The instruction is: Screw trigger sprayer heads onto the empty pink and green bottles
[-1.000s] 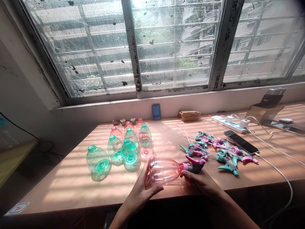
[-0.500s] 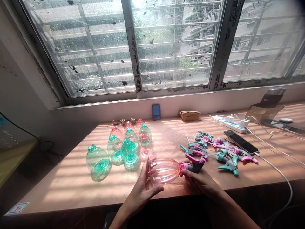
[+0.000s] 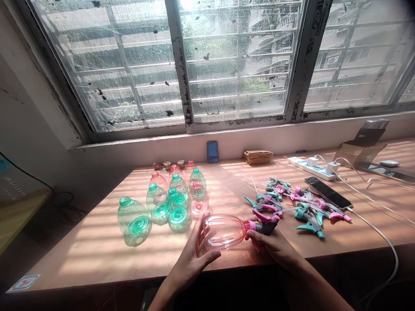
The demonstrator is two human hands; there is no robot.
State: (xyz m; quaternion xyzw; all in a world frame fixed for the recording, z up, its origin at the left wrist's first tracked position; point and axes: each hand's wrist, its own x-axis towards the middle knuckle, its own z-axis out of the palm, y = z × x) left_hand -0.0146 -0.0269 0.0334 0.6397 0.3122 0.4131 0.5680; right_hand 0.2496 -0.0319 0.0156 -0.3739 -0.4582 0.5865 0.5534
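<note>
A clear pink spray bottle (image 3: 223, 232) lies sideways between my hands, above the table's front edge. My left hand (image 3: 196, 252) is curved around its base, thumb below and fingers behind. At the neck, my right hand (image 3: 270, 244) pinches the pink collar of the trigger sprayer (image 3: 264, 222), whose grey and pink head points right. Whether the collar is fully screwed on, I cannot tell. Several green bottles (image 3: 134, 220) and pink bottles (image 3: 198, 201) without sprayers stand to the left. A pile of loose trigger sprayers (image 3: 309, 216), pink, teal and grey, lies to the right.
A phone (image 3: 328, 192) on a white cable lies behind the sprayers. Farther back are a white power strip (image 3: 313, 167), a brown cardboard packet (image 3: 257, 157) and a small blue card (image 3: 212, 152) against the wall. A printed marker (image 3: 24, 283) sits at the table's left corner.
Almost nothing differs. My left hand and the bottle's base have shifted very slightly, while my right hand stays at the neck.
</note>
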